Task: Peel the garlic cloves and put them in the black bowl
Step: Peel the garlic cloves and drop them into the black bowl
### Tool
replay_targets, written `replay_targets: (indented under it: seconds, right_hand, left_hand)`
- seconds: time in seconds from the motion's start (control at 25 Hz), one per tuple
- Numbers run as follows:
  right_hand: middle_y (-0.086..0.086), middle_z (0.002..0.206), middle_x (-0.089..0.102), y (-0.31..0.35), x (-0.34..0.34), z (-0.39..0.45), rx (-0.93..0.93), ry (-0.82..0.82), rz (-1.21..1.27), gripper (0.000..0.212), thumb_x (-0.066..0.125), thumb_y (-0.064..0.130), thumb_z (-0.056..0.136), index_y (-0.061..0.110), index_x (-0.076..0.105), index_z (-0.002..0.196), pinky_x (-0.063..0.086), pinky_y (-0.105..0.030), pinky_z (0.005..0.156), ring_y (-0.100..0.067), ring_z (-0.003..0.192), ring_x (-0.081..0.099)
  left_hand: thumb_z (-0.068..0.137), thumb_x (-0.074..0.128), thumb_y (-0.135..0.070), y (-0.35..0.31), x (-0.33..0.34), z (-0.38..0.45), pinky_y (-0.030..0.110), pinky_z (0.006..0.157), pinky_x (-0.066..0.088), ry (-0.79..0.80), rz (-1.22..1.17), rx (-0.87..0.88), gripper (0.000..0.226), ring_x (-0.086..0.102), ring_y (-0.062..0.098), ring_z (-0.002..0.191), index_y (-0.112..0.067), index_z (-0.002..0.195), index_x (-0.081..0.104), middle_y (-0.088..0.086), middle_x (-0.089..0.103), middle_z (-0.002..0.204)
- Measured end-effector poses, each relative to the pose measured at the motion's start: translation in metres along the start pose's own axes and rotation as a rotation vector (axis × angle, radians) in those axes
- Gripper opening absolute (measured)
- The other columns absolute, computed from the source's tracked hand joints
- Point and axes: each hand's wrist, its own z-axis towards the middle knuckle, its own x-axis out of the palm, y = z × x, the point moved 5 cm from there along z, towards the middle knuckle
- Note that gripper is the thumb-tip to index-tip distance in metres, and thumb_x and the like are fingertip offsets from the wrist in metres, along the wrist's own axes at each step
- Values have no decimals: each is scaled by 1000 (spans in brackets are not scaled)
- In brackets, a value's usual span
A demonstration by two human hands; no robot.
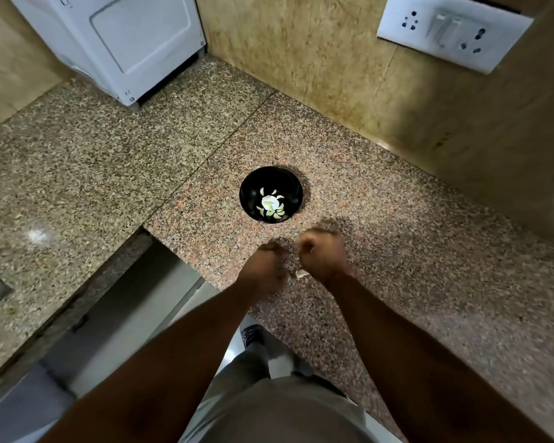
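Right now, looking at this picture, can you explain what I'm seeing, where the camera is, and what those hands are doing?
There is no machine here. One wide-angle camera sits on a person's head, looking down at their own bare arms. On the speckled granite counter stands a black bowl holding pale peeled garlic cloves. Nearer the person, the left hand and right hand are curled close together above the counter; what they hold is too blurred to tell. A small pale scrap, perhaps garlic skin, lies between them. A white appliance stands in the corner.

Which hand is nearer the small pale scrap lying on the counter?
Right. The right hand hovers just beside the small pale scrap; the left hand is farther off on the scrap's other side.
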Motion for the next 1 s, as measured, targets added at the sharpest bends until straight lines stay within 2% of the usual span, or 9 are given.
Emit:
replay_targets:
  seconds: [0.12, 0.24, 0.44, 0.52, 0.6, 0.64, 0.72, 0.84, 1.0]
  right_hand:
    - [-3, 93, 74, -27, 15, -31, 48, 149, -168, 24, 59, 22, 81, 24, 80, 93, 57, -36, 79, -25, 84, 69]
    - [0, 105, 65, -35, 23, -52, 110, 206, -203, 31, 67, 21, 86, 35, 77, 111, 54, -32, 79, -22, 92, 65]
    - [2, 93, 68, -39, 30, -63, 138, 148, -151, 19, 75, 17, 82, 31, 80, 95, 43, -25, 70, -19, 86, 65]
    - [3, 89, 75, -45, 30, -69, 179, 139, -33, 13, 78, 16, 81, 27, 79, 87, 50, -25, 72, -17, 83, 69]
    - [4, 84, 77, -48, 27, -76, 224, 132, 160, 16, 79, 10, 80, 26, 77, 79, 58, -30, 78, -15, 79, 71]
    - [4, 83, 77, -49, 25, -80, 238, 127, 238, 19, 79, 9, 80, 28, 75, 77, 59, -32, 79, -14, 78, 71]
    - [5, 87, 77, -50, 22, -86, 284, 133, 385, 20, 79, 7, 81, 27, 76, 82, 59, -29, 81, -11, 82, 71]
    - [-2, 100, 77, -54, 26, -94, 388, 154, 618, 25, 77, -2, 83, 10, 78, 105, 60, -21, 81, -8, 86, 71]
    - [-17, 86, 74, -60, 28, -103, 606, 94, 827, 19, 77, -6, 84, -4, 74, 103, 59, -24, 60, -17, 65, 66]
  left_hand:
    - [81, 63, -24, -18, 13, -3, 28, 73, 47, -51, -28, 66, 20, 68, 30, 88, -15, 95, 75, 10, 70, 97]
    - [86, 67, -16, -27, 26, -5, 27, 70, 44, -101, -72, 9, 16, 68, 25, 83, -19, 97, 78, 6, 73, 93]
    - [81, 73, -7, -27, 42, -18, 27, 68, 49, -142, -180, -146, 15, 63, 15, 70, -19, 87, 80, 1, 76, 85]
    - [79, 78, -5, -26, 46, -24, 26, 68, 51, -164, -261, -193, 13, 60, 10, 69, -17, 85, 78, -2, 73, 83]
    - [79, 82, -5, -27, 50, -32, 12, 62, 47, -158, -403, -250, 13, 60, 5, 67, -14, 85, 76, -8, 69, 79]
    - [80, 82, -4, -25, 54, -35, 10, 59, 46, -143, -504, -304, 13, 61, 4, 65, -14, 84, 76, -7, 69, 77]
    - [80, 82, 0, -20, 63, -40, 18, 57, 52, -103, -767, -428, 11, 66, 13, 61, -8, 84, 76, 6, 73, 79]
    - [79, 82, 5, -16, 71, -44, 31, 57, 57, -77, -1011, -517, 13, 69, 23, 61, 1, 91, 77, 24, 75, 89]
    - [80, 80, 6, -23, 68, -47, 31, 56, 57, -127, -1053, -543, 16, 68, 19, 62, -7, 89, 78, 14, 77, 87]
